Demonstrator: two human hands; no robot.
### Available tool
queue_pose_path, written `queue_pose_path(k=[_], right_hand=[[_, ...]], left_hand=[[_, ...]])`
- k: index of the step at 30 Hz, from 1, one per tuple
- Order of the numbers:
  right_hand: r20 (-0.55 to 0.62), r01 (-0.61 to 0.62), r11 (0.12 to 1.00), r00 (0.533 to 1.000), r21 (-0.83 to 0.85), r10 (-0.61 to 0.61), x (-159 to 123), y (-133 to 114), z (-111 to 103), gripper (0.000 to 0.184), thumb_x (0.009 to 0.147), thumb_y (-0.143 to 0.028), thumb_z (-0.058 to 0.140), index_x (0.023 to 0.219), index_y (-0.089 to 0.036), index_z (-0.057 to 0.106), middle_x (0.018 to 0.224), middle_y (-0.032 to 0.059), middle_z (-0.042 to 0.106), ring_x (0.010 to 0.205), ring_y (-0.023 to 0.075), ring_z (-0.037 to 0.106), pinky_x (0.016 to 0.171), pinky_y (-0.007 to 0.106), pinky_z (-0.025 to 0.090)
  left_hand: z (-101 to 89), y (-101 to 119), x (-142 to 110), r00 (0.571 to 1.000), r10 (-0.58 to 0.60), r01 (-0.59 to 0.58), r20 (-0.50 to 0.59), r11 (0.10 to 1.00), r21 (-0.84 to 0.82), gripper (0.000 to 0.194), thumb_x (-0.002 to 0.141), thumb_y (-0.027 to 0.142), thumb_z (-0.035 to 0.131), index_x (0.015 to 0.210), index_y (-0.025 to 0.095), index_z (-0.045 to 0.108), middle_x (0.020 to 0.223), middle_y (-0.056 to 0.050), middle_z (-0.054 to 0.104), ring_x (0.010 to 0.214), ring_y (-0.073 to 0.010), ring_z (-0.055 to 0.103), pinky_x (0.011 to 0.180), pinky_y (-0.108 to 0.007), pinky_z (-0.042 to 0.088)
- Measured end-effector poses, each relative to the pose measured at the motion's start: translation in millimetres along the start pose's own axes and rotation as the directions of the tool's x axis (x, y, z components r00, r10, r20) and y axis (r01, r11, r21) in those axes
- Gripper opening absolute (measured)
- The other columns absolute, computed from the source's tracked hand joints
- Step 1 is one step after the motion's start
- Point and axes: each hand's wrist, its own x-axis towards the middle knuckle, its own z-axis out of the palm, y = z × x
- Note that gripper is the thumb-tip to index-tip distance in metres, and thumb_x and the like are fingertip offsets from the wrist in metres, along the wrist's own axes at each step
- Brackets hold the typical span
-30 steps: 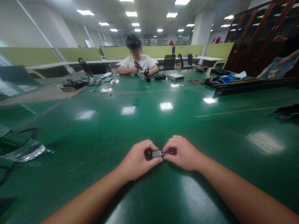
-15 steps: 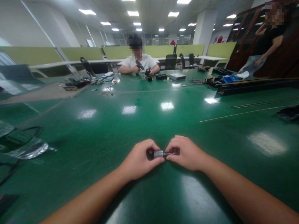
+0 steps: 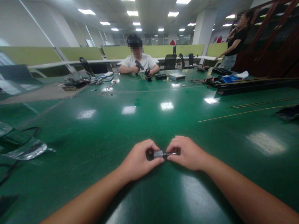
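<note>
While metal cylinder [image 3: 158, 154] is pinched by left hand [image 3: 137, 161], thin shaft [image 3: 169, 153] by right hand [image 3: 189, 153], slipping could be caused by uneven pull.

Glossy table [image 3: 140, 124], shiny metal part [image 3: 158, 154]
Beyond the table to the right, a cabinet [image 3: 268, 43] looks polished wood and glass.

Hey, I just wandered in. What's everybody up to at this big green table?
Someone's left hand grips a small silver cylinder, while the right hand pinches the thin dark shaft at its end; the picture is too blurry to tell exactly what it is. Across the green table, a seated person in white holds a drill-like tool.
</note>
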Motion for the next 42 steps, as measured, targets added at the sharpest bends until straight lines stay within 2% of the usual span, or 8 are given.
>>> queue_pose_path(k=[42], right_hand=[[-0.002,-0.072,0.997,0.997,0.009,0.072,-2.3,-2.1,-9.4,0.009,0.073,-0.015,0.074,0.081,-0.019,0.072,0.076,0.0001,0.067,0.073,0.0142,0.059,0.072,0.027,0.041]], left_hand=[[-1.5,0.2,0.4,0.999,-0.019,0.02,0.032,1.0,-0.004,0.019,0.079,0.032,0.073,0.085,0.017,0.063,0.082,-0.002,0.065,0.075,-0.0175,0.059,0.068,-0.027,0.044]])
